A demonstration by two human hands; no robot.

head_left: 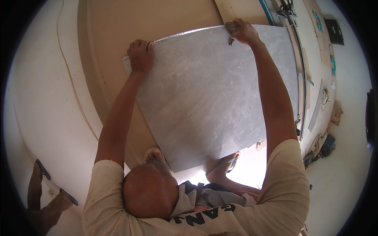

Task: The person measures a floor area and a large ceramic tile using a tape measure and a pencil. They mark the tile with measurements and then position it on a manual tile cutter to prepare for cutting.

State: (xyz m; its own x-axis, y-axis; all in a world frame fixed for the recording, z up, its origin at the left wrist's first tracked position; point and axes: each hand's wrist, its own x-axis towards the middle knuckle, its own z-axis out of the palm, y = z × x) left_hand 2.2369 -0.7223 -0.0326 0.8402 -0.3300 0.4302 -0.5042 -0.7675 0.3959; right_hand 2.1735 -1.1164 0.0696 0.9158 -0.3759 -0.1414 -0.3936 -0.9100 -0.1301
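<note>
The pale floor [43, 98] spreads across the scene, its edges bowed by the lens. A broad tan panel [153, 19] lies on it toward the far side, with a large grey slab [212, 90] overlapping its near right part; whether the slab rests flat throughout cannot be told. On the left, a thin cord [69, 70] runs loosely from far to near, and farther out are a person's dark sandals [43, 170]. On the right sit a long dark rail [303, 82], a narrow grey strip [316, 106], turquoise handles [317, 21] on flat tan pieces, a black case [334, 31] and, nearer, a blue boxy item [327, 144] beside tangled dark cables [313, 155].
</note>
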